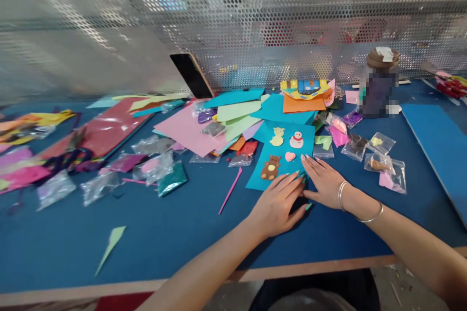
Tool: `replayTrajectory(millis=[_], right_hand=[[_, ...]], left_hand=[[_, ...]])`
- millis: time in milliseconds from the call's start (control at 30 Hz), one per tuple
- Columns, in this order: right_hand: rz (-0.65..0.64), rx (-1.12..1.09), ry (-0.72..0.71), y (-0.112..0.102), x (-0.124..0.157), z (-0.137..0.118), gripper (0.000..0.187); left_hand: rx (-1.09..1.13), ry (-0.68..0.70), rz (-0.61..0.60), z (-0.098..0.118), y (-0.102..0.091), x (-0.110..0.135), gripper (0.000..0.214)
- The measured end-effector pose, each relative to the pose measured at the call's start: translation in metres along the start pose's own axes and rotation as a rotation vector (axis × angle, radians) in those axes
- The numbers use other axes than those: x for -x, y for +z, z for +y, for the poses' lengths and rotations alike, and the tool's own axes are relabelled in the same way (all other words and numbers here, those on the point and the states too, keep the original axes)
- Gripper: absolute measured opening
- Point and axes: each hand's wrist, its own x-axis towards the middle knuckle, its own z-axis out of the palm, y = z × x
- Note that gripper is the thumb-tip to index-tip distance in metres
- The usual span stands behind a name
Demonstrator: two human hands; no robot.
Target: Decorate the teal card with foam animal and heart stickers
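A light blue foam sheet (pixel 282 155) lies on the blue table (pixel 171 233). It carries small cut-outs: a yellow duck (pixel 278 137), a snowman (pixel 296 140), a pink heart (pixel 290 156) and a brown bear (pixel 270 167). My left hand (pixel 278 204) lies flat with fingers stretched onto the sheet's near edge. My right hand (pixel 323 181) rests beside it, fingers flat on the sheet's near right corner. Neither hand holds anything. Two bangles circle my right wrist.
Coloured paper and foam sheets (pixel 219 121) pile up behind the sheet. Small plastic bags (pixel 379 155) of craft bits lie right and left. A phone (pixel 191 75) leans on the perforated metal wall. A lidded cup (pixel 379 82) stands far right. A pink strip (pixel 230 189) and green scrap (pixel 111 245) lie loose.
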Motion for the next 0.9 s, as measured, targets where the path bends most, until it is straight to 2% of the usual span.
replayTrajectory(millis=[200, 400, 600, 767, 900], right_hand=[[0.007, 0.014, -0.022, 0.002, 0.001, 0.002, 0.079], [0.033, 0.018, -0.018, 0.003, 0.001, 0.003, 0.086], [0.039, 0.025, -0.035, 0.004, 0.002, 0.003, 0.08], [0.039, 0.02, -0.046, 0.005, 0.002, 0.005, 0.083], [0.034, 0.005, -0.038, 0.004, 0.002, 0.005, 0.084]], left_hand=[[-0.008, 0.045, -0.051, -0.001, 0.0, -0.001, 0.048], [-0.042, -0.028, -0.053, 0.001, 0.0, -0.003, 0.053], [0.011, 0.037, -0.021, 0.001, -0.001, -0.001, 0.039], [0.066, 0.105, -0.08, -0.004, -0.009, -0.001, 0.037], [0.071, 0.087, -0.145, -0.006, -0.011, -0.002, 0.045]])
